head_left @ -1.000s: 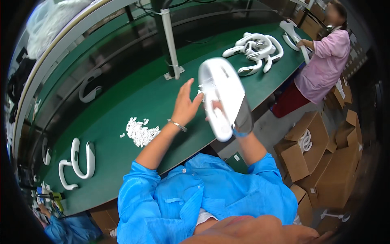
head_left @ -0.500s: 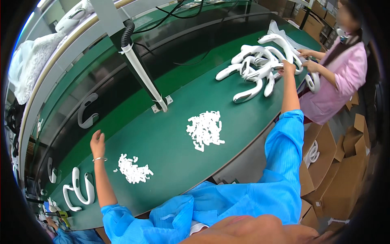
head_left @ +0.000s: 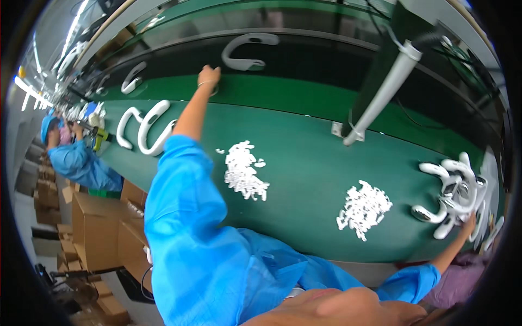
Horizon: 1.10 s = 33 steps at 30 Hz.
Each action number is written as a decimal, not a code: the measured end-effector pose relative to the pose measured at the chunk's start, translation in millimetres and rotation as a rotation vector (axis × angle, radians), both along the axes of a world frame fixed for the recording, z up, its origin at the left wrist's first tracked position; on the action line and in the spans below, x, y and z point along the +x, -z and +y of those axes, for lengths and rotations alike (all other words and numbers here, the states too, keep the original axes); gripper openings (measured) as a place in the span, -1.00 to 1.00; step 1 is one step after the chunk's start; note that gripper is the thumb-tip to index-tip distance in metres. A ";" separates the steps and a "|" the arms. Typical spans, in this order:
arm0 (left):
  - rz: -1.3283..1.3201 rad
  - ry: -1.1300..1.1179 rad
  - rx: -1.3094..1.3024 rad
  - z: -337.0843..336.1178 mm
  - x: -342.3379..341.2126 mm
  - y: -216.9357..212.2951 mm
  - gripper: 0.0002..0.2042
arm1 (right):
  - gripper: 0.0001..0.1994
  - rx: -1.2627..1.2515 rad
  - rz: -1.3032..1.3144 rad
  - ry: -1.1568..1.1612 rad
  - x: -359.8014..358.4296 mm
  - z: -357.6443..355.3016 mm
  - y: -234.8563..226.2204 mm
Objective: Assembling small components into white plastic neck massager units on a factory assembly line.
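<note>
On the long green bench [head_left: 304,163] the parts lie in groups, likely so that each kind stays within reach. The left hand [head_left: 208,75] stretches far to the back edge, close to a white curved piece [head_left: 247,51] on the dark strip behind; whether its fingers are closed I cannot tell. The right hand [head_left: 467,224] rests at the heap of white curved pieces [head_left: 454,190] near the right end, its fingers hidden. Between the arms two piles of small white parts [head_left: 244,171] leave open green surface. A slanted white post [head_left: 380,95] narrows the room behind.
</note>
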State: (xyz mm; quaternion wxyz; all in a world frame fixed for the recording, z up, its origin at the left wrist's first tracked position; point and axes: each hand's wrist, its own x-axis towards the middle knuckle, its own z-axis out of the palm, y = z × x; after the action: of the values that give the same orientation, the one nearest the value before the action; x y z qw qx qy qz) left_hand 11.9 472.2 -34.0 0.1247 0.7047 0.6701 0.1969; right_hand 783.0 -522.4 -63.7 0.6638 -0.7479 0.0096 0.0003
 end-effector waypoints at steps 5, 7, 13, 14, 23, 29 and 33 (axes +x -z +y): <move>-0.319 -0.112 -0.437 48.4 45.5 -5.4 -0.19 | -0.53 -0.845 -0.437 0.300 -73.6 16.5 -30.0; 0.098 0.432 -0.241 74.0 27.9 -2.9 -0.27 | -0.59 -0.924 -0.538 0.427 -141.8 110.6 -68.0; -0.219 0.164 -0.384 117.6 57.8 22.5 -0.75 | -0.79 -0.518 -0.484 -0.547 -435.6 366.6 -129.8; -0.225 0.185 -0.397 109.9 61.9 26.8 -0.75 | -0.76 -0.671 -0.648 -0.694 -462.1 389.0 -124.8; -1.200 0.171 -0.913 -112.4 -4.9 -46.5 -0.73 | -0.86 -1.133 -0.913 -0.861 -508.6 454.5 -65.0; -1.367 0.500 -0.988 -238.6 -18.2 -47.5 -0.69 | -0.92 -0.969 -1.061 -0.848 -500.9 448.8 -60.5; -1.353 0.531 -0.947 -308.2 -1.8 -51.6 -0.74 | -0.88 -0.608 -1.082 -0.689 -493.4 443.7 -60.1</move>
State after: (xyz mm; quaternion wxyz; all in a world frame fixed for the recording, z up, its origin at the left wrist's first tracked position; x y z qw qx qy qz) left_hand 10.1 164.1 17.6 0.8185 0.4433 0.2770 0.2385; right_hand 289.6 -78.8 -3.7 0.2992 -0.7557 -0.5589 -0.1642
